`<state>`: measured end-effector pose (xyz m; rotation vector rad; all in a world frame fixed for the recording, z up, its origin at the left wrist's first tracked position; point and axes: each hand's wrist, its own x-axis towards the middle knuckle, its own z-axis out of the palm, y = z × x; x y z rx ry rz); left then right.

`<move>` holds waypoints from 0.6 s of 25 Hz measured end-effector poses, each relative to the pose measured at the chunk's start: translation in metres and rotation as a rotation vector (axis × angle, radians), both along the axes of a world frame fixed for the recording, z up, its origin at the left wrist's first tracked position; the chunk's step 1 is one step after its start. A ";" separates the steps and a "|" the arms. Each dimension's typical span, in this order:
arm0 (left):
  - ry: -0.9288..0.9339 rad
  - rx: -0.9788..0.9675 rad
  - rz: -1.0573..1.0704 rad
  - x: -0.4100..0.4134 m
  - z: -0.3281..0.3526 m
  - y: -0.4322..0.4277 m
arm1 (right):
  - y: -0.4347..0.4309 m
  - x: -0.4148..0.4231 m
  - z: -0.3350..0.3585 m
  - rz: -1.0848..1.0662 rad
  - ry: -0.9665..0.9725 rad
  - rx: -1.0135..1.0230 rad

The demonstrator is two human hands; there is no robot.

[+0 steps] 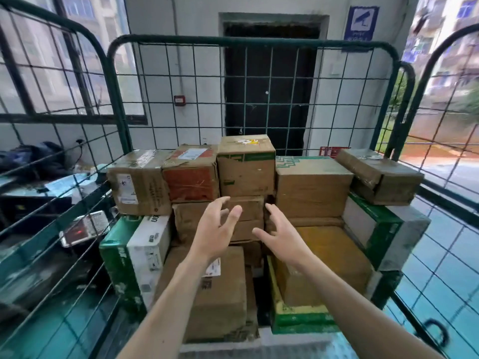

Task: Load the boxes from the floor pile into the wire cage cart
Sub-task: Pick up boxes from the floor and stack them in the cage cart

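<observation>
The green wire cage cart (248,42) holds several stacked cardboard boxes. On top of the pile stands a brown box with a green band (246,167), with a red-fronted box (191,174) to its left and a wide box with a green pattern (311,187) to its right. My left hand (217,226) and my right hand (280,234) reach out in front of the stack, fingers spread and loosely bent, holding nothing. Between them, lower in the pile, sits a small brown box (248,211). The floor pile is out of view.
A tilted brown box (381,174) rests at the cart's right on a green-and-white box (375,229). A green-and-white carton (137,252) stands at the left. Outside the left cage wall lie a table with clutter and a phone-like device (85,229). A dark door (269,81) is behind the cart.
</observation>
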<state>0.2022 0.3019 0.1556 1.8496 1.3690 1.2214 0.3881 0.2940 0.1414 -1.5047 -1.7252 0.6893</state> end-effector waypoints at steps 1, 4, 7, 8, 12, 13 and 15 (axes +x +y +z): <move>0.009 -0.011 0.009 -0.001 -0.004 -0.014 | -0.010 -0.002 -0.006 0.023 -0.029 -0.024; 0.037 -0.020 0.085 -0.012 -0.009 -0.054 | -0.039 0.003 -0.016 0.072 -0.046 -0.061; 0.037 -0.036 0.169 -0.013 -0.014 -0.104 | -0.077 0.011 -0.026 0.149 0.010 -0.111; 0.035 -0.048 0.186 -0.011 -0.017 -0.123 | -0.090 0.014 -0.031 0.176 0.018 -0.131; -0.018 -0.098 0.258 -0.003 -0.035 -0.205 | -0.145 0.030 -0.046 0.296 -0.010 -0.192; -0.055 -0.126 0.292 -0.003 -0.044 -0.229 | -0.162 0.034 -0.051 0.337 -0.036 -0.219; -0.115 -0.170 0.322 -0.001 -0.063 -0.274 | -0.190 0.040 -0.064 0.413 -0.092 -0.233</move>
